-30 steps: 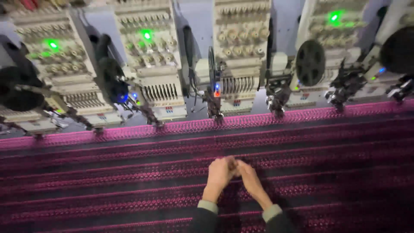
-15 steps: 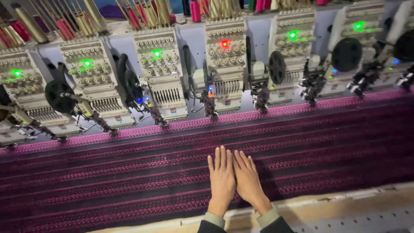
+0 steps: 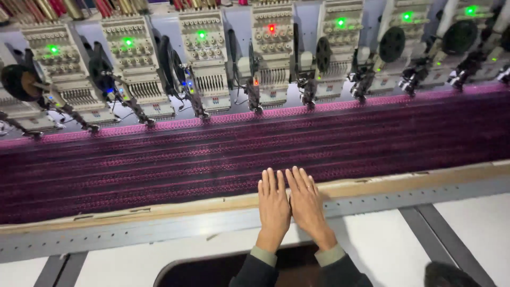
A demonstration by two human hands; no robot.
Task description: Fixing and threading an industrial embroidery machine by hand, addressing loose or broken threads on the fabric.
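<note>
My left hand (image 3: 273,207) and my right hand (image 3: 305,204) lie flat, side by side, palms down, fingers straight. Their fingertips rest on the near edge of a dark purple and pink embroidered fabric (image 3: 228,154) stretched across the machine bed. The heels of both hands sit over the tan frame bar (image 3: 159,210) and the grey metal rail (image 3: 133,231). Neither hand holds anything. Behind the fabric stands a row of embroidery heads (image 3: 207,64) with needles down at the cloth's far edge.
Most heads show a green light (image 3: 201,35); one shows a red light (image 3: 271,27). Thread cones (image 3: 122,6) line the top. A white table surface (image 3: 372,250) with a dark cut-out (image 3: 207,271) lies in front of me.
My hands went from fingertips pinched together on the middle of the fabric to lying flat, and they slid back toward me to the fabric's near edge.
</note>
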